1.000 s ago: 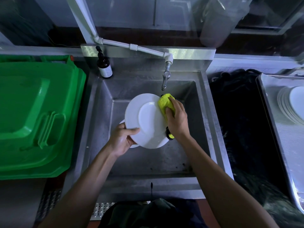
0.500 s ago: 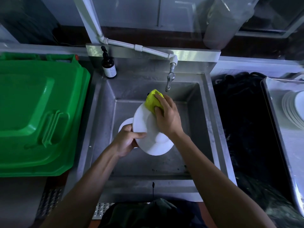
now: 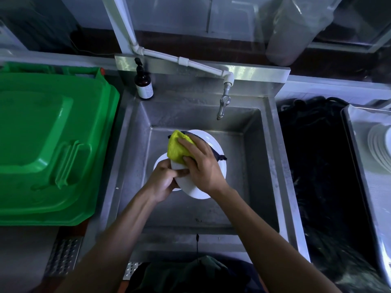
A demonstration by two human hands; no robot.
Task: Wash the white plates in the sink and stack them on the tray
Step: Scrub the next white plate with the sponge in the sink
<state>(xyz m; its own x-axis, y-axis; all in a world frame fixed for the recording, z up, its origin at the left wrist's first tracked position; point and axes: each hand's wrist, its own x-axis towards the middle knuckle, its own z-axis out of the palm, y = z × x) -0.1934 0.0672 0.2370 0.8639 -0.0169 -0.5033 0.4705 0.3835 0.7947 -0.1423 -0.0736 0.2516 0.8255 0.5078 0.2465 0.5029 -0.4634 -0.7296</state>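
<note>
Plate (image 3: 220,166): held tilted over the sink (image 3: 254,166), above another plate (image 3: 159,162) lying below
Left hand (image 3: 161,182): fingers curled round the held plate's lower-left rim
Right hand (image 3: 203,168): fingers pressing a yellow sponge (image 3: 176,149) onto the plate's face
Handling: stiff, breakable, likely slick when wet; best gripped by the rim
Tray (image 3: 359,144): right of the sink, washed stack (image 3: 380,144) already on it
</note>
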